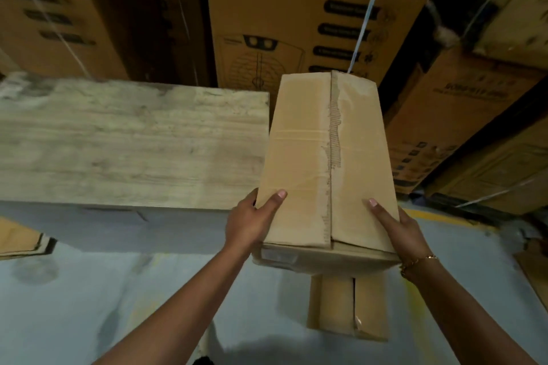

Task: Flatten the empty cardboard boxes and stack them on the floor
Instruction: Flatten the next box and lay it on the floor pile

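A long plain cardboard box (299, 157) is held in the air at centre right, its top flaps meeting along a torn tape seam. My left hand (252, 222) grips the near left corner, thumb on top and fingers under the side. My right hand (397, 231) grips the near right corner the same way; a gold bracelet sits on that wrist. Below the held box, a second cardboard piece (350, 305) lies on the grey floor (89, 290), partly hidden by the box.
A wooden table top (118, 142) fills the left, its edge beside the held box. Tall printed appliance cartons (296, 9) stand stacked behind, more cartons (474, 127) at the right. Flat cardboard (17, 238) lies at the far left on the floor.
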{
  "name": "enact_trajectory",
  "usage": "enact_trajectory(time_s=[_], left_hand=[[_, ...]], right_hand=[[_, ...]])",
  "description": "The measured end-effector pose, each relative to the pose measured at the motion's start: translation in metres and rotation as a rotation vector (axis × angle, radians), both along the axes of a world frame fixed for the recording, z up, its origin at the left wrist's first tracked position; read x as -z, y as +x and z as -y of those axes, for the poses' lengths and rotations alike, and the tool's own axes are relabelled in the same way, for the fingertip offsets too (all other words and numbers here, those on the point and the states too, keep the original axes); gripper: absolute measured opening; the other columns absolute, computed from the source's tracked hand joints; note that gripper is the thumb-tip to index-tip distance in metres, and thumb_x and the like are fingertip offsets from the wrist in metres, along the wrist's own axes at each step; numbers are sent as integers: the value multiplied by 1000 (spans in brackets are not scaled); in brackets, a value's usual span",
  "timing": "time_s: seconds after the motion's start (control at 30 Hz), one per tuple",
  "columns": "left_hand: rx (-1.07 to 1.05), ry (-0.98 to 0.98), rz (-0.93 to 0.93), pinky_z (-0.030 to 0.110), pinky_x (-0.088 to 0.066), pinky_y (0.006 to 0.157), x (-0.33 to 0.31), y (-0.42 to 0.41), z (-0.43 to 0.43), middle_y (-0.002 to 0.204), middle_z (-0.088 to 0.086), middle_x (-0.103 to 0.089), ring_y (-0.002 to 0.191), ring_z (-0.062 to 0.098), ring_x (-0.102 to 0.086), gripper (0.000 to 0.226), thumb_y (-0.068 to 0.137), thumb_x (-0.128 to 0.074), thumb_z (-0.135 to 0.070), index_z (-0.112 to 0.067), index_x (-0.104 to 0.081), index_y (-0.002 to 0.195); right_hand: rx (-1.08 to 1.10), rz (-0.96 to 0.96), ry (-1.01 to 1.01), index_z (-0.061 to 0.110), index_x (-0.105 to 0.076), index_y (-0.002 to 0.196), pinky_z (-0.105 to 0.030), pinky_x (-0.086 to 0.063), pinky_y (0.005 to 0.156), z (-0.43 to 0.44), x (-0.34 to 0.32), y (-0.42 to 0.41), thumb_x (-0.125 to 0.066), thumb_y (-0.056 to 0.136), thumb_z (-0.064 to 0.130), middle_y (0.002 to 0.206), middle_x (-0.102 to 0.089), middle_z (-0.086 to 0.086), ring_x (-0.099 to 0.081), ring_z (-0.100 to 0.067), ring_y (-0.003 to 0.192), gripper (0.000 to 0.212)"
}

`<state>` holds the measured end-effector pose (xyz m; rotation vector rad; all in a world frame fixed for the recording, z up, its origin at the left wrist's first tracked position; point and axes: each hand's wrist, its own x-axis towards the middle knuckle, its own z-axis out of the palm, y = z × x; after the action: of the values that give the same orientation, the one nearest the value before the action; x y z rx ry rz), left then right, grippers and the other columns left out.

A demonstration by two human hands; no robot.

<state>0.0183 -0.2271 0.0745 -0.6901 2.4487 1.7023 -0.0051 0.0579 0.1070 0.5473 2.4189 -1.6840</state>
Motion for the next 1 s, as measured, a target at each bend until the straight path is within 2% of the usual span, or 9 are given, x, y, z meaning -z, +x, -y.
enact_trajectory(time_s=[0.07, 0.17, 0.3, 0.47, 0.53, 0.6, 0.73, 0.87, 1.0], left_hand=[[-31, -16, -31, 35, -52, 87, -19, -4, 36, 103, -16, -70, 100, 14, -66, 60, 79, -57, -81, -39, -68, 121], [-106, -25, -74, 32, -49, 83, -39, -12, 101, 107, -13, -72, 94, 13, -64, 59, 82, -58, -77, -36, -69, 122], [-206, -49, -102, 33, -52, 85, -47, -22, 206, 112, -8, -74, 100, 16, -68, 60, 83, -59, -75, -34, -70, 124], [-307, -104, -81, 34, -49, 86, -47, -25, 342, 117, -5, -73, 100, 17, -65, 57, 85, -58, -74, -33, -70, 123], [-344, -124, -63, 37, -51, 89, -44, -25, 389, 118, -3, -73, 106, 23, -66, 58, 84, -57, -75, -33, -71, 122], [-381, -126, -48, 39, -53, 90, -39, -24, 428, 116, -2, -74, 104, 24, -67, 58, 84, -57, -76, -33, -71, 120], [-434, -143, -24, 38, -51, 85, -29, -27, 484, 108, -4, -72, 94, 21, -63, 60, 84, -54, -78, -33, -70, 120], [-464, -156, -21, 35, -46, 81, -20, -35, 513, 99, -8, -65, 92, 19, -59, 57, 88, -53, -74, -31, -70, 121], [-454, -226, 6, 37, -46, 83, 1, -37, 526, 117, -1, -72, 103, 24, -63, 66, 88, -45, -79, -32, -64, 130]], right_hand=[[-37, -45, -6, 27, -63, 116, -27, -44, 75, 35, -17, -11, -70, 81, 56, 104, -66, 10, -58, -1, 89, 46], [-94, -79, -28, 27, -65, 123, -29, -48, 79, 100, -31, -36, -73, 77, 59, 112, -68, 7, -62, -8, 97, 58], [-172, -63, -67, 26, -63, 127, -42, -49, 99, 211, -31, -74, -73, 69, 66, 118, -66, 4, -61, -21, 109, 71], [-286, -14, -152, 35, -64, 109, -34, -48, 92, 357, -21, -107, -76, 70, 63, 109, -67, 12, -62, -16, 105, 49], [-336, -13, -172, 36, -66, 108, -35, -50, 97, 407, -14, -118, -77, 66, 67, 110, -70, 12, -64, -15, 106, 54], [-359, 4, -184, 30, -66, 119, -33, -50, 95, 451, -7, -129, -78, 66, 66, 113, -70, 9, -64, -15, 107, 65], [-406, 23, -171, 26, -62, 128, -27, -48, 85, 518, 2, -147, -76, 73, 61, 114, -69, 7, -64, -14, 103, 66], [-449, 45, -147, 29, -61, 131, -37, -52, 97, 556, 13, -166, -76, 64, 72, 117, -69, 9, -65, -16, 107, 81], [-508, 30, -101, 35, -55, 134, -34, -47, 99, 571, 28, -172, -72, 70, 69, 124, -64, 10, -59, -16, 117, 75]])
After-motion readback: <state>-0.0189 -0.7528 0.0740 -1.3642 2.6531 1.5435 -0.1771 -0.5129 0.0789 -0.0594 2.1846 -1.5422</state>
